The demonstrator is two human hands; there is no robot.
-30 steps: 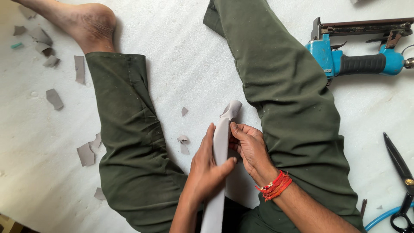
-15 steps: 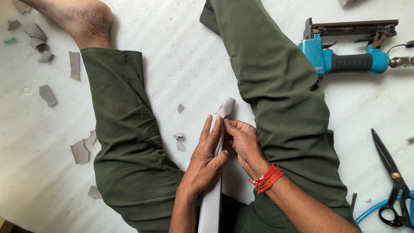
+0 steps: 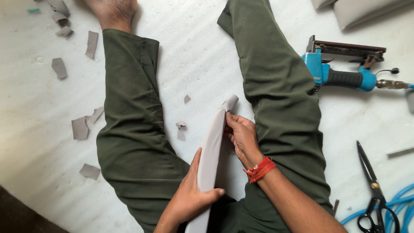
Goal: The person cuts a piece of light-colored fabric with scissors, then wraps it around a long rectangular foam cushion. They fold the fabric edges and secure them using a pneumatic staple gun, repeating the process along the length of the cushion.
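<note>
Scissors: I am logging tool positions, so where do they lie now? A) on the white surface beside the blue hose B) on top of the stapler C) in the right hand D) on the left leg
A: the scissors lie on the white surface next to the blue hose, away from both hands.

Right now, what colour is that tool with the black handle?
Bright blue: the staple gun, clearest in the head view.

Smooth matt grey fabric covers the curved panel [image 3: 210, 159]; olive cotton trousers [image 3: 280, 99], white textured foam sheet [image 3: 194, 51], glossy blue plastic-and-metal staple gun [image 3: 345, 64], steel scissors [image 3: 373, 190].
</note>
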